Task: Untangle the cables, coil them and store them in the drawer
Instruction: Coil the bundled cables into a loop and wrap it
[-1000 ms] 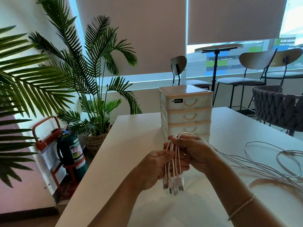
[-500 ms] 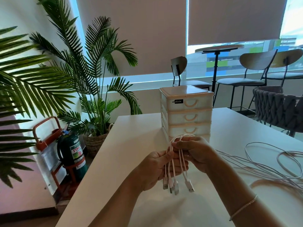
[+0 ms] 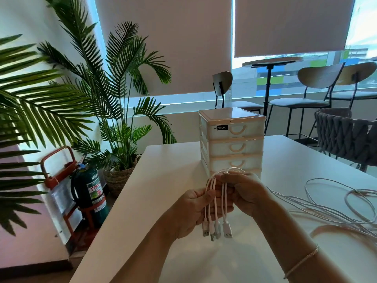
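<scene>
Several white cables [image 3: 214,203] hang in a bunch between my hands above the white table [image 3: 159,180], their USB plugs [image 3: 217,230] dangling at the bottom. My left hand [image 3: 192,211] grips the bunch from the left. My right hand [image 3: 243,190] pinches the looped tops of the cables. The rest of the cables [image 3: 334,209] trail off to the right in loose white loops on the table. A cream drawer unit [image 3: 232,141] with several shut drawers stands just behind my hands.
Palm plants [image 3: 98,94] and a green fire extinguisher [image 3: 89,193] stand left of the table. A woven grey chair [image 3: 346,137] sits at the table's far right, with stools and a round high table [image 3: 271,62] by the window.
One plug that had swung out to the right half a second ago now hangs straight with the others. Both hands stay at the same spot in front of the drawer unit.
</scene>
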Demonstrator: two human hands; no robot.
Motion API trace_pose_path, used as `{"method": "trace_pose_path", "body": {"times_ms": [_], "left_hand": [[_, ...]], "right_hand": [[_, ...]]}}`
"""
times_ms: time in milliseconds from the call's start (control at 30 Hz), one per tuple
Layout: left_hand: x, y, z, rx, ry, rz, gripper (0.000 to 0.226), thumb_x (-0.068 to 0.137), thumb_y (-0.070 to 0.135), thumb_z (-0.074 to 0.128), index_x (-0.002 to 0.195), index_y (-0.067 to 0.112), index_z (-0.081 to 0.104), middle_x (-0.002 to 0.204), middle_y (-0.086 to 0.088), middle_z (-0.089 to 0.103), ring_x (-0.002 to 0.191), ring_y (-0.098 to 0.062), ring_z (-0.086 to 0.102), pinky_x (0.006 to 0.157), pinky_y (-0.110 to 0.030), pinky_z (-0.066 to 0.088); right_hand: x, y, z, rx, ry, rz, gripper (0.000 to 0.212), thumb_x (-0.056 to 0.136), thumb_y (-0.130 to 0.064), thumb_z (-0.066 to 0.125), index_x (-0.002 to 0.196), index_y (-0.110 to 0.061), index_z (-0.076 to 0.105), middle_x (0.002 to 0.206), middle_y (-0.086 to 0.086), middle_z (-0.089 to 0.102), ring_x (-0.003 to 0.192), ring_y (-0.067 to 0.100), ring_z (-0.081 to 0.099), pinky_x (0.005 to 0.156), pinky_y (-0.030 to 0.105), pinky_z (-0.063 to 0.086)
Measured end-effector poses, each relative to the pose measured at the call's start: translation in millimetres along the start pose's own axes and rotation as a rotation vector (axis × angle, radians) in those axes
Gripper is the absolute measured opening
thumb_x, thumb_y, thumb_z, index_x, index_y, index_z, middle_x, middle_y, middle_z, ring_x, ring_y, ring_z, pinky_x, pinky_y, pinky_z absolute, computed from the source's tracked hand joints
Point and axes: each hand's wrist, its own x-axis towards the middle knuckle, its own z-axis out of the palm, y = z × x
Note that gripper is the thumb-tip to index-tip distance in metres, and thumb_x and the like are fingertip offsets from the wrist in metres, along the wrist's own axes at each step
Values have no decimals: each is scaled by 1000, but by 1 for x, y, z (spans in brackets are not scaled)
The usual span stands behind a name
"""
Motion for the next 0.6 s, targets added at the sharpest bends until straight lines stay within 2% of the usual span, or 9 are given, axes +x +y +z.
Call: {"method": "trace_pose_path", "body": {"times_ms": [133,267,467,600], "left_hand": [[1,-3,-1,13,-18,7,35,80,26,48,105,6,61,92,-11,73,91,-23,69,86,-32,55],[1,-5,0,63,-39,7,34,79,28,49,103,8,62,90,-7,73,88,-20,70,85,-31,55],[-1,-3,3,81,-79,26,30,81,25,47,99,5,61,83,-6,73,80,-21,70,77,-28,56],[-3,-1,6,107,-59,25,22,93,17,40,93,6,59,75,-5,71,72,-19,69,68,-26,56]], "right_hand": [[2,2,1,27,18,-3,12,84,1,54,78,9,60,68,19,57,51,25,52,47,25,43],[3,3,2,49,40,-26,15,84,2,53,72,6,61,65,16,63,52,24,53,51,28,41],[2,4,3,73,25,-3,33,87,-3,54,58,-2,69,66,14,66,54,24,52,56,29,36],[0,4,7,83,38,2,23,87,-4,56,68,1,65,67,12,70,61,27,55,57,30,41]]}}
